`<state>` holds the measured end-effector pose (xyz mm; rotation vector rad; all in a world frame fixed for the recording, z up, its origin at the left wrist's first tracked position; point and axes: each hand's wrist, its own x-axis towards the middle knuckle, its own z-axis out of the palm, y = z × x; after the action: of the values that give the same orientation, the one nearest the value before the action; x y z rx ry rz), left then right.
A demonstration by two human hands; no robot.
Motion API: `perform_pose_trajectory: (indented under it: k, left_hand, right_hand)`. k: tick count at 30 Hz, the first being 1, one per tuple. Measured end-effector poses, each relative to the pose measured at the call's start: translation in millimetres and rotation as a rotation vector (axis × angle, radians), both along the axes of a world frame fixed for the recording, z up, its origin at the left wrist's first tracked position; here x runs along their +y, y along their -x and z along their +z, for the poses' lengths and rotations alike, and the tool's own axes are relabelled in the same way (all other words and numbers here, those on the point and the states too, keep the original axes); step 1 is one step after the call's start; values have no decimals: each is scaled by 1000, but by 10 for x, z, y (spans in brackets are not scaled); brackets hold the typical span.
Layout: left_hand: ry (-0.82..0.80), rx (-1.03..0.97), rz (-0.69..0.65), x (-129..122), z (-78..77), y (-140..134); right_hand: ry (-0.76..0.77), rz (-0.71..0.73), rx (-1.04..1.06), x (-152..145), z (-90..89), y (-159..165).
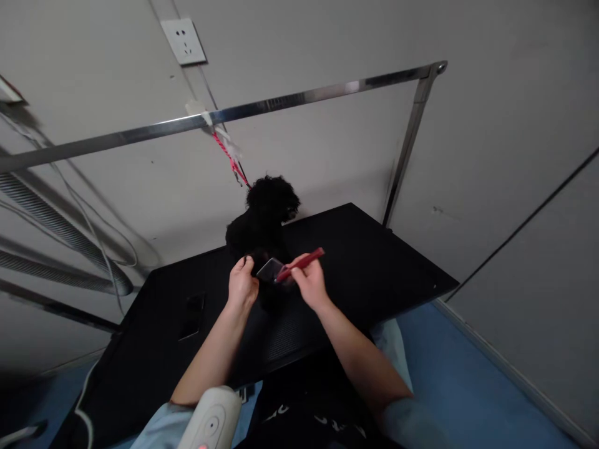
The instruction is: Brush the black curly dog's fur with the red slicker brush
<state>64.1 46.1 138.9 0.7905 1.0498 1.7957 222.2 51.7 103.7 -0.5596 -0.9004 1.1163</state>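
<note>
A small black curly-haired dog sits on the black grooming table, its head turned to the right. My left hand is closed on one of the dog's legs, a bit of dark fur showing between thumb and fingers. In my right hand is a slicker brush with a red handle. The brush's flat head points left, close to the dog's leg and my left fingers; whether its pins touch the fur I cannot tell. A red lead runs from the metal bar down to behind the dog's neck.
The grooming table stands against the wall under a metal bar. Two dark flat objects lie on its left part. Grey ribbed hoses hang at left. A white nozzle-like device is close to me at the bottom.
</note>
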Motion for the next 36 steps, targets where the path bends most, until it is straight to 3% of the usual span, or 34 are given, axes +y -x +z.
perform_pose_trajectory:
  k: [2,5,8,10,19,23,25,30,31,36]
  left_hand:
    - [-31,-41,24,-11,-13,14]
    - [-50,-93,88,-27,-17,25]
    - [-47,-104,108,-38,-18,16]
    - [-62,-128,91,-41,-16,9]
    - [-70,-184,144,-5,-69,156]
    - [-38,-205,137,-10,-79,177]
    - [-29,-247,129,-19,-62,165]
    - [-27,-388,163,-29,-6,179]
    - [-28,-395,172,-27,1,189]
    - [-10,-410,174,-16,39,223]
  right_hand:
    - [38,0,34,41,-20,8]
    - [94,-164,99,103,-73,17]
    - [73,42,55,143,-132,93]
    - [90,96,92,185,-166,148]
    - [155,-259,205,177,-280,137]
    - [77,75,78,182,-236,284]
    - [102,118,100,282,-215,294]
    - [176,-209,241,440,-225,119]
    - [168,-221,247,417,-234,115]
    - [100,131,118,365,-282,261]
